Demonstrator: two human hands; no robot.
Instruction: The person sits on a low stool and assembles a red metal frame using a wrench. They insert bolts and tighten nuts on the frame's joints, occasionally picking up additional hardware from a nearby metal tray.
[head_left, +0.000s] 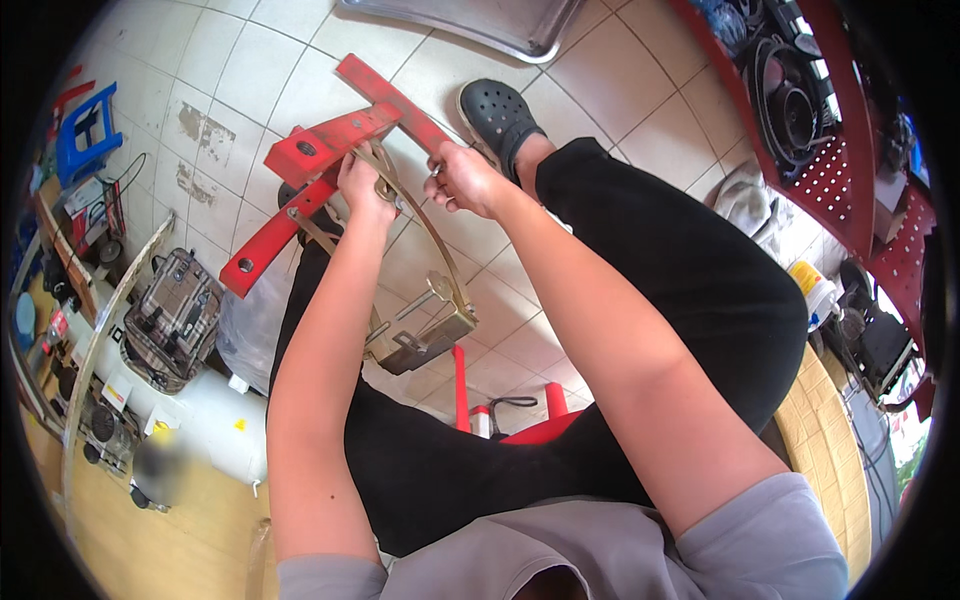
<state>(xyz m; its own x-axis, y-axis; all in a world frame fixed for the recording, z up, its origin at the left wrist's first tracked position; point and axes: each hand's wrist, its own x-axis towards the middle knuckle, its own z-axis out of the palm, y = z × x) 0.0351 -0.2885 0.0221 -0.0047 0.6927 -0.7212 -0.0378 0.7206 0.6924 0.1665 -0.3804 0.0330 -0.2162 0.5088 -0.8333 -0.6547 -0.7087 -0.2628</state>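
Bracing the red steel frame [330, 150] over your knee keeps it steady: your left hand [362, 185] clamps the brass-coloured bracket [420, 335] against it, while your right hand [462, 178] pinches closed on a small fastener, hidden by fingers.

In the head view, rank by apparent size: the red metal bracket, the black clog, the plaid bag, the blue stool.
1. red metal bracket
2. plaid bag
3. black clog
4. blue stool

The clog and the stool look close in size, and fisheye shrinking near the rim makes that pair unsure.
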